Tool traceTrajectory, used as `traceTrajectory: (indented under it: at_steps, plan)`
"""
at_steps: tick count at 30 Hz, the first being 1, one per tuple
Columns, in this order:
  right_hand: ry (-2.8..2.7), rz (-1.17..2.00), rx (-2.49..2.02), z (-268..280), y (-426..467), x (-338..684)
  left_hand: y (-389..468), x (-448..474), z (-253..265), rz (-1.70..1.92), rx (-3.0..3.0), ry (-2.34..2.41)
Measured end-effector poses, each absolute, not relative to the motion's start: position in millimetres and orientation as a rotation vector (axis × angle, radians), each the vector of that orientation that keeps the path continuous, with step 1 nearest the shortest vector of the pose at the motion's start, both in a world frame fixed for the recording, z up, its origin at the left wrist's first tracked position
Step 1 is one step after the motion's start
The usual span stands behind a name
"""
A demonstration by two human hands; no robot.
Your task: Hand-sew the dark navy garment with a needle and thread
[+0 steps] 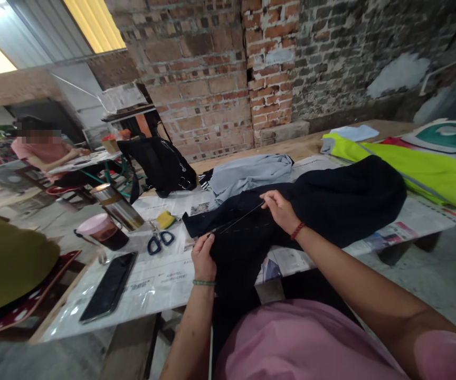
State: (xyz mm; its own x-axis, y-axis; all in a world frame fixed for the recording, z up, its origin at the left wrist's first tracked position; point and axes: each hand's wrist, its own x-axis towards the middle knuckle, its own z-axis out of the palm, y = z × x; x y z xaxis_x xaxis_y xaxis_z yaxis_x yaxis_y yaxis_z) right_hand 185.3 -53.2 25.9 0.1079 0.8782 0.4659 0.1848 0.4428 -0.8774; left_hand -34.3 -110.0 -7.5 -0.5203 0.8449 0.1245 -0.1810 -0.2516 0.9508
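Dark cloth [317, 206] sits pinched in my left hand [204, 261], likely for tension, as my right hand's [281, 212] closed fingertips hold thread [241, 218] taut.

From my end I have the left forearm [192, 330] running up from the lower edge, leaning slightly right, its left hand [203, 258] curled with thumb and fingers [210, 241] drawn together. My right forearm [347, 266] slants in from the lower right, bent at the elbow, and ends in the right hand [280, 210], which sits farther forward with its fingertips [265, 199] pinched. I see both hands well apart, the torso [303, 338] low between the arms.
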Motion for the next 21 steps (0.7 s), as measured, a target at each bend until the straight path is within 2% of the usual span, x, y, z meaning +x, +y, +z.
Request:
traceTrajectory:
  at_steps: [3,6,9,15,21]
  plan:
    - [-1.492,0.519,-0.913,43,-73,182,-112,-33,-3,1.856,0.787,1.215]
    - [-1.588,0.541,-0.792,59,-97,171,-114,-32,-2,1.851,0.77,1.192]
    - [-1.635,0.771,-0.783,59,-115,152,-114,-32,-2,1.839,0.788,1.197]
    - [-1.627,1.39,-1.008,23,-126,115,-117,-37,-6,1.79,0.996,1.271]
    - [-1.654,1.435,-1.096,11,-125,103,-118,-41,-10,1.74,1.205,1.413]
